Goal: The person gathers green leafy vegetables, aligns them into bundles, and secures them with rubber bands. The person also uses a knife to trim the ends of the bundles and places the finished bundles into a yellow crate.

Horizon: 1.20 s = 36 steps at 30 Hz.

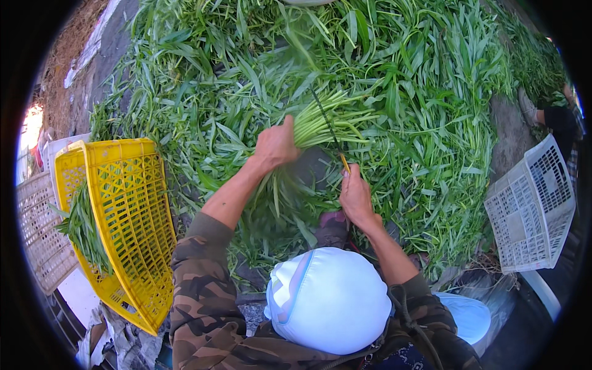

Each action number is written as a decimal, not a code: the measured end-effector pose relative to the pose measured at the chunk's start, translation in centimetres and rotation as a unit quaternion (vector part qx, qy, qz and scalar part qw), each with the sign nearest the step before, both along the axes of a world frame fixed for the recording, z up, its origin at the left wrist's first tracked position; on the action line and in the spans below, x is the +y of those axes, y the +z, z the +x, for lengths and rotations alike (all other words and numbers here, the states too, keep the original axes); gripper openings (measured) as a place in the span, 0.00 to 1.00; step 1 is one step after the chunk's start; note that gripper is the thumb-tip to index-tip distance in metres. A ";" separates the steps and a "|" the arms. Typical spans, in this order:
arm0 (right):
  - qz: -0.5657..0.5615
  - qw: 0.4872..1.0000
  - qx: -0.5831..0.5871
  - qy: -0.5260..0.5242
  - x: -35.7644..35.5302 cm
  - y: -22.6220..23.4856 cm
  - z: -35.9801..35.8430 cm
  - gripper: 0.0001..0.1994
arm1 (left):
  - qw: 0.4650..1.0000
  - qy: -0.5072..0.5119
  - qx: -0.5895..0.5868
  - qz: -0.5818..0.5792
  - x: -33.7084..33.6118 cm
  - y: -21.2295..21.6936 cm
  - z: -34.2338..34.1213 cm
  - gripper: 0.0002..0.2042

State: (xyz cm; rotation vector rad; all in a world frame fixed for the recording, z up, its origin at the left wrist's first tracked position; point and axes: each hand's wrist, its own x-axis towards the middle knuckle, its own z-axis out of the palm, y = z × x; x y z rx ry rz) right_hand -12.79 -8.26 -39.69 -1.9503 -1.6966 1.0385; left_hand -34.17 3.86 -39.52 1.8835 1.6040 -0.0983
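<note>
My left hand (276, 145) is closed around a bunch of long-leaved greens (307, 128), its pale green stems fanning out to the right. My right hand (356, 194) grips a thin knife (345, 163) by its yellow handle. The narrow dark blade lies across the stems, a short way right of my left fist; whether it has cut into them, I cannot tell. Leaves of the bunch hang blurred below my left hand. Under and around both hands spreads a thick layer of loose greens (425, 142) of the same look.
At left stands a yellow plastic crate (126, 213) with greens inside, beside a whitish crate (43, 228). A white crate (524, 209) leans at right. Another person's dark sleeve (560, 118) shows at the far right edge. A pale rounded cloth-covered shape (330, 302) fills the lower middle.
</note>
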 end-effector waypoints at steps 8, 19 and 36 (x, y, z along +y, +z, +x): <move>-0.094 0.995 -0.002 0.025 1.4 0.7 0.6 0.08 | 1.000 0.013 -0.006 -0.019 0.1 -1.0 -0.5 0.29; -0.140 0.987 0.053 0.063 4.6 -1.1 1.7 0.11 | 0.999 0.015 -0.011 -0.036 0.5 -1.1 -0.3 0.28; -0.213 0.973 0.049 0.072 4.7 -1.9 2.0 0.15 | 1.000 0.018 -0.009 0.014 -0.1 -1.0 0.2 0.22</move>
